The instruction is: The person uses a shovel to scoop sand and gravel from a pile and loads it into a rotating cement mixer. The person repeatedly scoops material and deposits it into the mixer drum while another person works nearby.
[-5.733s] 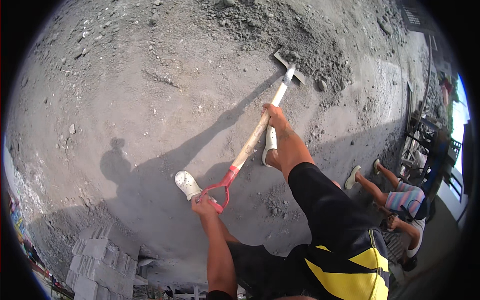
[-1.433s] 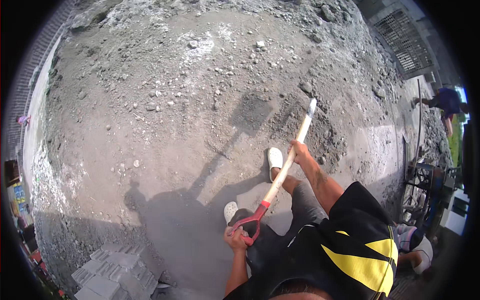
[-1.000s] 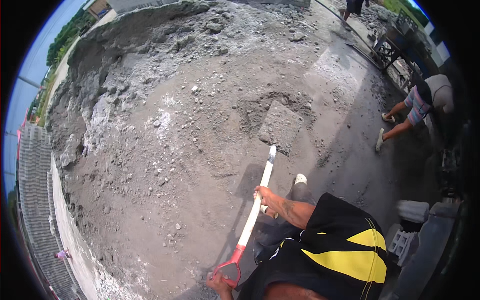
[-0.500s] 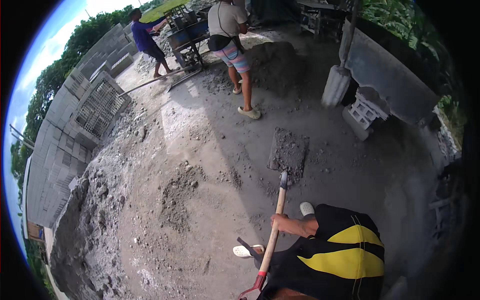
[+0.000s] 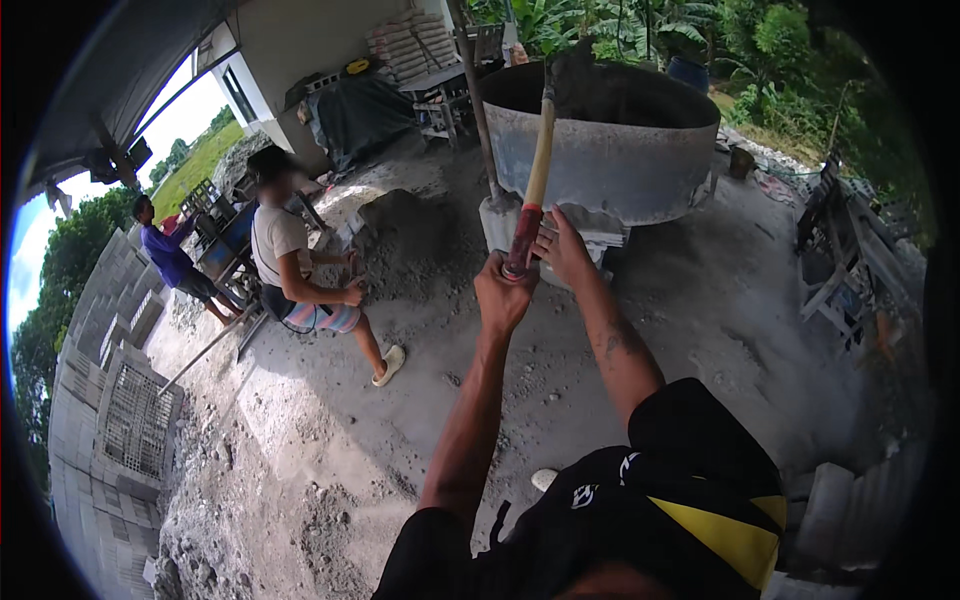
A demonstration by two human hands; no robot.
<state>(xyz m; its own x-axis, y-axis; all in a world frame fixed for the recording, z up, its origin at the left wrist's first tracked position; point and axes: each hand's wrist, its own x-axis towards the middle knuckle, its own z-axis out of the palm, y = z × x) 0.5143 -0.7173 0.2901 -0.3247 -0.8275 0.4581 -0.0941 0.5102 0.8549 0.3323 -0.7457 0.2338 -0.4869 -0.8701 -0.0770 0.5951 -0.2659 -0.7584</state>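
Note:
My left hand [image 5: 505, 293] is closed round the red grip end of a shovel [image 5: 540, 165]. The shovel's pale wooden shaft points up and away from me. Its dark blade [image 5: 573, 80] is over the wide metal drum [image 5: 610, 170], against the drum's dark inside; how much load is on it I cannot tell. Beside the red grip, my right hand [image 5: 565, 250] has its fingers spread, its fingertips at or very near the handle but not wrapped round it.
A post in a concrete footing [image 5: 500, 220] stands before the drum. To the left, one person [image 5: 290, 240] stands near a grey heap [image 5: 405, 225]; another [image 5: 175, 255] works at a machine. Concrete blocks [image 5: 85, 400] are stacked far left. Scrap timber [image 5: 840, 265] lies right.
The shovel has swung up from the ground to the drum. My right hand, earlier wrapped round the shaft, is now spread beside the grip. My view has turned up and right.

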